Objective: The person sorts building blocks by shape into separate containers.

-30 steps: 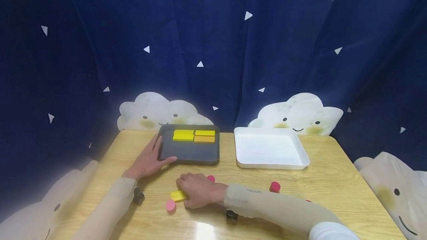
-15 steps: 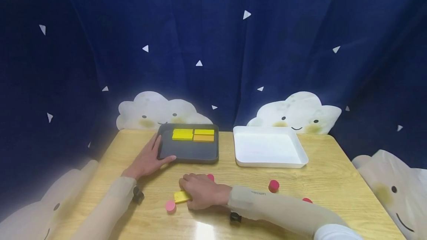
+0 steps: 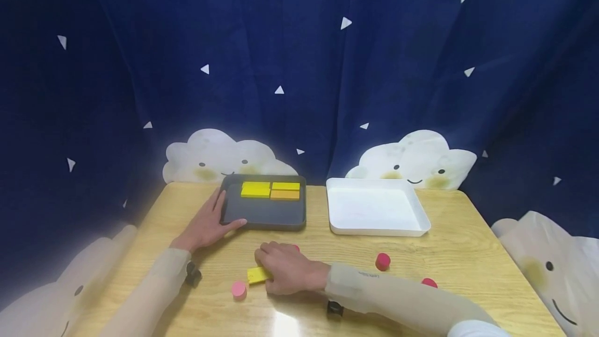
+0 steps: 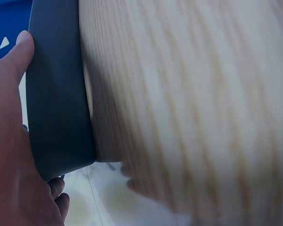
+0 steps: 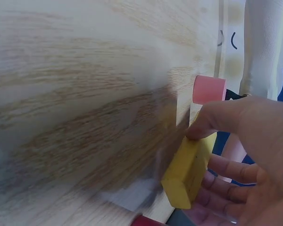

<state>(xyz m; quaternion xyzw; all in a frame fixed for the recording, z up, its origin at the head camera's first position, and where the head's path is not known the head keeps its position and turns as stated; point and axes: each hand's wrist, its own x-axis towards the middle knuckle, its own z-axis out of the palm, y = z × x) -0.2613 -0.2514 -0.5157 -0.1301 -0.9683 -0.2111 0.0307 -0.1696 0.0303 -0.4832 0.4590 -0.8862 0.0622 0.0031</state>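
Observation:
My left hand (image 3: 206, 225) grips the near left corner of a dark grey tray (image 3: 264, 225), the thumb at its front rim and the fingers along its left side. In the left wrist view the thumb lies against the tray wall (image 4: 59, 94). My right hand (image 3: 291, 269) pinches a yellow rectangular block (image 5: 188, 169) between thumb and fingers, low over the table in front of the tray. One end of that block (image 3: 257, 275) sticks out to the left of the hand. A pink cylinder (image 3: 239, 290) stands close to that end. Inside the tray lie yellow blocks (image 3: 256, 190) and an orange block (image 3: 285, 195).
A white tray (image 3: 379, 232) stands at the back right of the wooden table (image 3: 323, 251). One red cylinder (image 3: 382, 261) stands in front of it, another (image 3: 429, 282) beside the right sleeve. A third red piece (image 3: 297, 248) shows partly behind the right hand.
My right hand has slid a little to the right with the yellow block, widening the gap to the pink cylinder. My left hand keeps its place on the grey tray.

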